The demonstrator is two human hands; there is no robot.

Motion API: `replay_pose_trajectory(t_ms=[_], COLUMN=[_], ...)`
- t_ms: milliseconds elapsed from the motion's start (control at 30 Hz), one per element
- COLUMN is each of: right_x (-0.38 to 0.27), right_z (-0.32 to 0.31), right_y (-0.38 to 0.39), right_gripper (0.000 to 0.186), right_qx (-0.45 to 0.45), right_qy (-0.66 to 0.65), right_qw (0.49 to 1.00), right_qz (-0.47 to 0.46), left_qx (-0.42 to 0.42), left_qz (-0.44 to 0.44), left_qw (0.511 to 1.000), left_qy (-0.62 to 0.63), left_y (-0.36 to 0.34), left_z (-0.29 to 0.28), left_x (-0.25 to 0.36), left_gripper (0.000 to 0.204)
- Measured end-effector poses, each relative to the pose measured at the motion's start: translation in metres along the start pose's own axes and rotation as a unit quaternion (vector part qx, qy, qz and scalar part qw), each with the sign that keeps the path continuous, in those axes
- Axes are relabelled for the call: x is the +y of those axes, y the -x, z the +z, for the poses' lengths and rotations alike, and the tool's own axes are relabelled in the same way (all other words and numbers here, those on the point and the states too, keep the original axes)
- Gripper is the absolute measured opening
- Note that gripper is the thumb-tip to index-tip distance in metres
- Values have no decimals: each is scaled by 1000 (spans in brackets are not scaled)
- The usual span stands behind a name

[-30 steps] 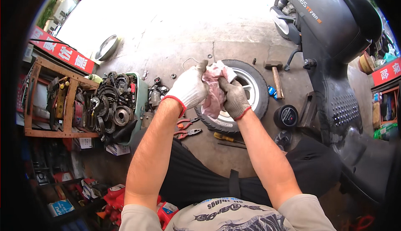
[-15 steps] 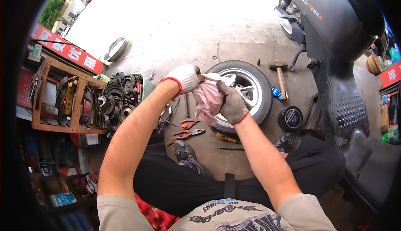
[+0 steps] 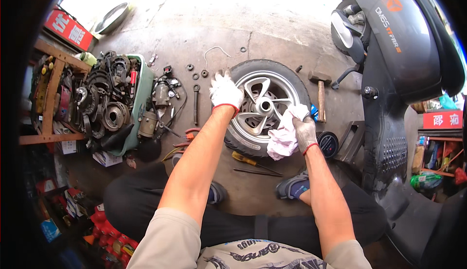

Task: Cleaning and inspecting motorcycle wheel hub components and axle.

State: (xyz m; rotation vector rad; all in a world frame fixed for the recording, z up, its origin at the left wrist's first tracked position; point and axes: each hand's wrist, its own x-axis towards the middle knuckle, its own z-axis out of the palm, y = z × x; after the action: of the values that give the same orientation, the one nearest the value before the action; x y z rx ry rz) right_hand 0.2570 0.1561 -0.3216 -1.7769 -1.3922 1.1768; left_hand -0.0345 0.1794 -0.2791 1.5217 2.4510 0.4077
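Note:
A spoked scooter wheel [image 3: 265, 104] with a black tyre [image 3: 243, 145] lies flat on the floor before me. At the tyre's left edge is my left hand [image 3: 225, 91], in a white glove with a red cuff, fingers stretched out and slightly apart; whether it presses on the rubber I cannot tell. My right hand [image 3: 305, 132], in a dirty grey glove, grips a crumpled pale pink cloth [image 3: 283, 140]. That cloth hangs over the wheel's lower right rim and hides part of it.
Left of the wheel stand a green bin [image 3: 138, 98] of metal parts and a long bolt [image 3: 195, 104]. A hammer [image 3: 321, 96], a round black tin [image 3: 328, 143] and a grey scooter [image 3: 389, 74] are to the right. A yellow-handled screwdriver [image 3: 245, 159] lies near my feet.
My hands have parted: the left let go of the cloth and moved to the tyre's left edge. The right carried the cloth to the wheel's lower right. The view has shifted.

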Motion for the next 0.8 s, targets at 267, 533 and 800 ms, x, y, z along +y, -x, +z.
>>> replay_pose_trajectory(t_ms=[267, 533, 800], right_x=[-120, -82, -110], right_z=[58, 72, 102], right_y=[-9, -14, -23], right_gripper=[29, 28, 31], right_qx=[-163, -174, -243], right_qy=[597, 658, 494], right_qw=[749, 664, 835], right_qz=[-237, -308, -8], left_qx=[-85, -126, -104], left_qz=[-86, -99, -96], left_qw=[991, 985, 987], left_qy=[58, 62, 72], left_y=[18, 13, 16], left_z=[16, 16, 22], left_x=[-43, -41, -48], left_gripper=[87, 85, 82])
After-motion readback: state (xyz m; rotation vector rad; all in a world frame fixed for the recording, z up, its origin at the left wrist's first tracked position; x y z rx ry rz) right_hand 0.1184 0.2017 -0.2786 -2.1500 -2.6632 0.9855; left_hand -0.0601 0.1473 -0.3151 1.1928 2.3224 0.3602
